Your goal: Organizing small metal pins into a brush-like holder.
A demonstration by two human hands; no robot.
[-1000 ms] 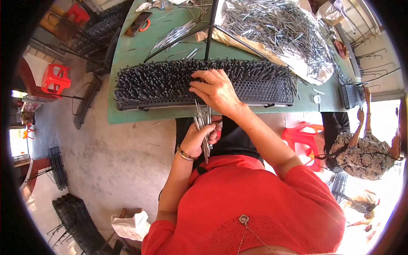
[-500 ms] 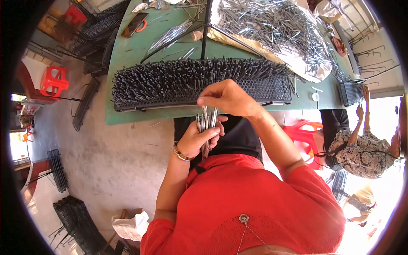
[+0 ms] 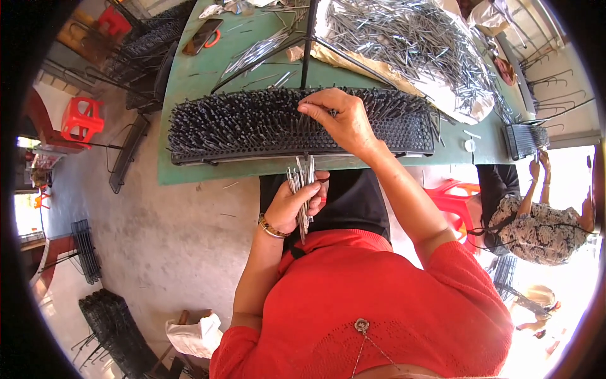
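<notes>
My left hand (image 3: pixel 291 205) is closed round a bundle of thin grey sticks (image 3: pixel 300 174), held upright in front of my lap, just short of the table edge. Above a long black perforated panel (image 3: pixel 385 136), my right hand (image 3: pixel 346 123) has thumb and forefinger pinched together. Whatever lies between those fingertips is too small to make out. Dense rows of dark upright sticks (image 3: pixel 221 123) fill the panel's left and far parts, while bare holes show along its near right part.
On the green table (image 3: pixel 180 79) lie a heap of loose grey sticks (image 3: pixel 423 47) on white sacking, a phone (image 3: pixel 203 35) and orange-handled scissors (image 3: pixel 213 39). A thin black frame (image 3: pixel 305 63) rises behind the panel. To the right, a person (image 3: pixel 536 221) works at another panel (image 3: pixel 519 140). Red stools (image 3: pixel 83 120) stand nearby.
My right hand has moved up and away from the bundle to over the panel, fingers pinched. The left hand keeps its hold on the sticks, nearly in place.
</notes>
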